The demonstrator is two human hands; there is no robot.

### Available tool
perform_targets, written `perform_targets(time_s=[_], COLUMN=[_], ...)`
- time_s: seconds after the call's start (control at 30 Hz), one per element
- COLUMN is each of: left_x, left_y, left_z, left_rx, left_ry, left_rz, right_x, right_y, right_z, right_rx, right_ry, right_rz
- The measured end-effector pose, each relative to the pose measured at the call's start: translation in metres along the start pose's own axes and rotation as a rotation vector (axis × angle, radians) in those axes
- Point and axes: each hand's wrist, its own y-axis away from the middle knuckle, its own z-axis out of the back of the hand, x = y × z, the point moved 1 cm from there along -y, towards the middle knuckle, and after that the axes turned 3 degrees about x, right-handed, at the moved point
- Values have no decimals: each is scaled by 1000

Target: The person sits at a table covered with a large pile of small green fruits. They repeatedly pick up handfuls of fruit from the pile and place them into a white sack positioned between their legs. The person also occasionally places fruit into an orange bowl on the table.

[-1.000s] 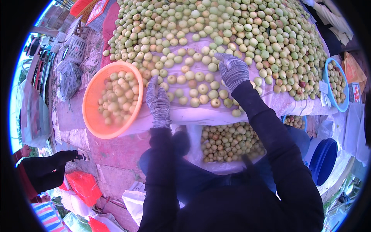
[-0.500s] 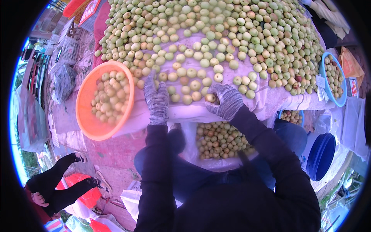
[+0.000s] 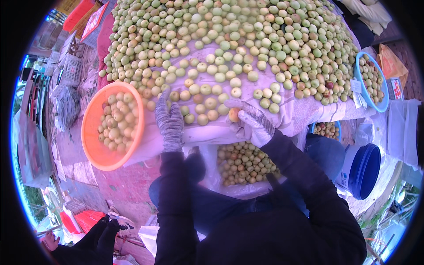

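My right hand [image 3: 257, 124], in a grey glove, pinches a round fruit [image 3: 233, 115] with a reddish-orange blush between thumb and fingers. It is just above the near edge of the cloth-covered table [image 3: 196, 134]. To its left, my left hand [image 3: 169, 123], gloved too, holds nothing; its fingers stretch forward and apart over the cloth, beside loose fruit. A wide heap of yellow-green fruit [image 3: 221, 26] covers the far part of the table, with scattered pieces reaching close to both hands.
An orange basin [image 3: 89, 145] part-filled with fruit stands at the left. A crate of fruit [image 3: 247, 164] sits below the table edge. At the right are a blue basket [image 3: 383, 102] and a blue-rimmed bucket [image 3: 367, 172]. Another person's legs [image 3: 95, 240] show at lower left.
My right hand has turned and draws the fruit slightly off the cloth. My left hand stays open. The whole view has shifted a little; the other person's legs appear lower.
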Motion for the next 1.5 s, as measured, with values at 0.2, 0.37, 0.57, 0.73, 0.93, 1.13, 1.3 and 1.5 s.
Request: perform_targets(time_s=[0.2,0.37,0.57,0.73,0.93,1.13,1.3,1.5], left_x=[-7,-18,-16,-33,-91,-95,-33,20], left_y=[3,4,11,15,34,57,-3,-70], left_z=[8,10,-18,-44,-69,-65,-39,-64], left_rx=[-18,129,64,209,571,545,-52,15], left_ry=[252,-516,-213,117,370,396,516,121], left_rz=[235,107,153,178,267,93,281,81], right_x=[23,62,50,54,41,35,45,56], right_y=[18,19,-17,-37,-20,11,-14,-83], right_z=[54,133,135,125,101,105,122,117], right_rx=[-168,-698,-282,-237,-30,-90,-440,-338], right_ry=[214,359,670,953,1097,769,851,804], right_rz=[172,395,510,501,357,185,582,603])
